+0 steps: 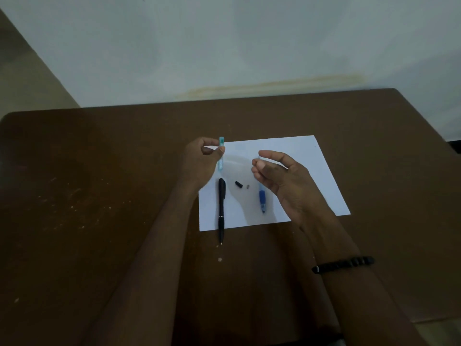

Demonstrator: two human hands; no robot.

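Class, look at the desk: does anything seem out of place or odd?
Yes. A small black cap and a tiny grey piece lie loose on the paper between the black pen and the blue pen, fitted to neither. The black pen overhangs the paper's near edge.

Cap (238,184) lies on paper (311,171), right of the long pen (221,208).

teal tube (221,153), black pen (221,208), white paper (299,171), brown table (99,171).

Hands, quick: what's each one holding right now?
Left hand: pinches the teal tube, held upright.
Right hand: open, fingers loosely curled, nothing seen in it.
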